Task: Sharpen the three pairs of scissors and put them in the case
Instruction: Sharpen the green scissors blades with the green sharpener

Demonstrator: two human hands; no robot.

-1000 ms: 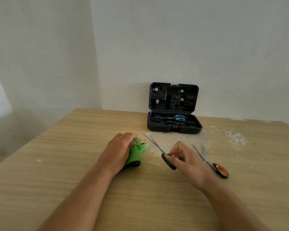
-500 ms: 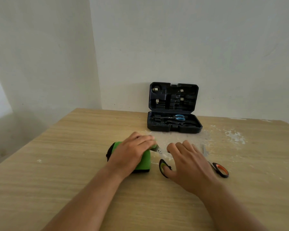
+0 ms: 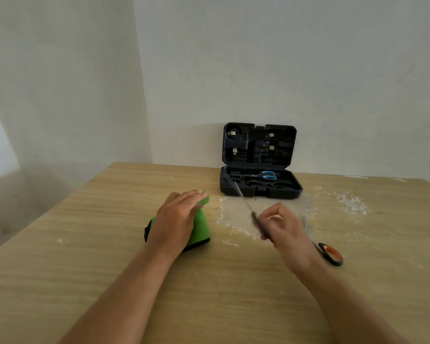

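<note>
**One pair cased, two still out**

On the table (image 3: pixel 85 281), the open case (image 3: pixel 261 187) holds the blue-handled scissors (image 3: pixel 265 175). The left hand (image 3: pixel 176 219) rests flat on the green sharpener (image 3: pixel 200 227), fingers straight. The right hand (image 3: pixel 281 227) grips the black-handled scissors (image 3: pixel 246 207), blades aimed at the case; likely sharpened, not yet stowed. The orange-handled scissors (image 3: pixel 329 254) lie just beside that hand, seemingly awaiting sharpening.

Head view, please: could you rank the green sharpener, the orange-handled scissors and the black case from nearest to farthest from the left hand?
1. Green sharpener: directly under the left hand, which rests on it.
2. Black case: open at the table's far edge, beyond and to the right.
3. Orange-handled scissors: flat on the table, far right, past the right hand.
</note>
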